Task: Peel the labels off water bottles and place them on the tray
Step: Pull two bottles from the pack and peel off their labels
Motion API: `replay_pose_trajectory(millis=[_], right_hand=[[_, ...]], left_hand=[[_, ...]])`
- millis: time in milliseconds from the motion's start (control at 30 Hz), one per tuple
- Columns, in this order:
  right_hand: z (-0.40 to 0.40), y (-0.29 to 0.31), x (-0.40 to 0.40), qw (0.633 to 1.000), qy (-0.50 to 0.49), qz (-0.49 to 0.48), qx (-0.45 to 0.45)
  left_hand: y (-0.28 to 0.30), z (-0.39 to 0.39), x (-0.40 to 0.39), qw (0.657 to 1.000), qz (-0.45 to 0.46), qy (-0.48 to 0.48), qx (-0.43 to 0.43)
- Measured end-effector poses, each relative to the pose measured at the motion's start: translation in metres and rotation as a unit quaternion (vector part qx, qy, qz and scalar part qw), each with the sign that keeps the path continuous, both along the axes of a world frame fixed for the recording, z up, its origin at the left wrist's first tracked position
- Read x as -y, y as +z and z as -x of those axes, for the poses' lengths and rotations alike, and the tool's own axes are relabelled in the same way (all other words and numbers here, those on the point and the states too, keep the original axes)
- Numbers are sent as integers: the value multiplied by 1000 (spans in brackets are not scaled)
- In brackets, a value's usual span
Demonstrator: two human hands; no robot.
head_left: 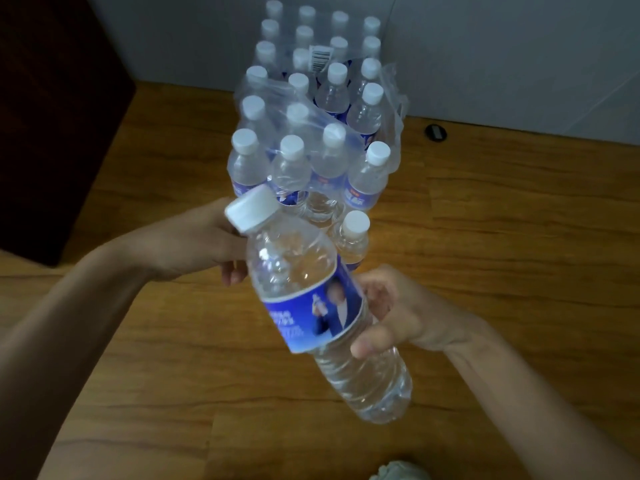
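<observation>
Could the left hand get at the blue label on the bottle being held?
Probably yes. The left hand is up by the neck of the bottle, and the blue label faces the camera uncovered; the right hand grips only its far edge.

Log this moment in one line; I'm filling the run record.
right hand grips bottle | left hand near neck | label still on | tray unseen
</observation>
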State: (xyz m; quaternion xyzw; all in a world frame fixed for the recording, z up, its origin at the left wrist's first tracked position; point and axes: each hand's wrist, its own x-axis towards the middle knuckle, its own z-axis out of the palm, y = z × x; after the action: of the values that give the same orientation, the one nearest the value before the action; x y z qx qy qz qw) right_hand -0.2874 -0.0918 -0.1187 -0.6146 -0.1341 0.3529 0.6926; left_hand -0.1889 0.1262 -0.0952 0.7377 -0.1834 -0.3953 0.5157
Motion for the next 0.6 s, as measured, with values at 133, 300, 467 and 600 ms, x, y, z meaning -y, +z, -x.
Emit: replay_pose_trajectory(millis=[133,300,467,600], right_hand=[[-4,6,6,998,-65,2,20],[-5,2,9,995,-100,20,20],[-3,-3,13,993,-110,28,26],[-2,-9,18,991,-125,40,28]], left_hand=[[5,8,-15,997,47,17,54],[0,12,-18,988,101,33,108],[-8,15,-20,988,122,15,93],[-10,23,-10,981,95,43,161]])
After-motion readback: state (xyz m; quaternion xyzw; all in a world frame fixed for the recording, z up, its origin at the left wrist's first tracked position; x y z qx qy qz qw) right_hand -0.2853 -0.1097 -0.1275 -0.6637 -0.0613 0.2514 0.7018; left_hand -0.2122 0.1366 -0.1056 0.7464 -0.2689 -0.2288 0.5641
